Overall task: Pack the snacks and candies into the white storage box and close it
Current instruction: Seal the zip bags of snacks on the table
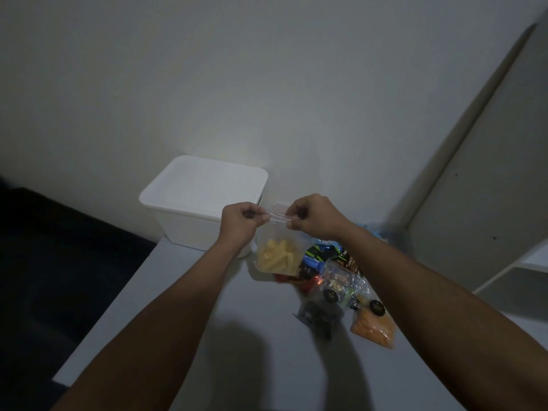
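A clear zip bag of yellow snack sticks (pixel 277 256) hangs above the white table (pixel 184 315). My left hand (pixel 241 222) pinches the left end of its zip strip and my right hand (pixel 314 216) pinches the right end. The white storage box (pixel 189 229) stands at the table's far left corner with its lid (pixel 204 182) on. Under and to the right of the bag lies a pile of snacks: blue and green wrapped packets (pixel 318 256), a clear bag of candies (pixel 341 281), a dark bag (pixel 320 317) and a bag of orange snacks (pixel 375 326).
The room is dim. A pale wall rises right behind the box. A white shelf unit (pixel 489 173) stands at the right, close to the table. Left of the table's edge is a dark area (pixel 59 262).
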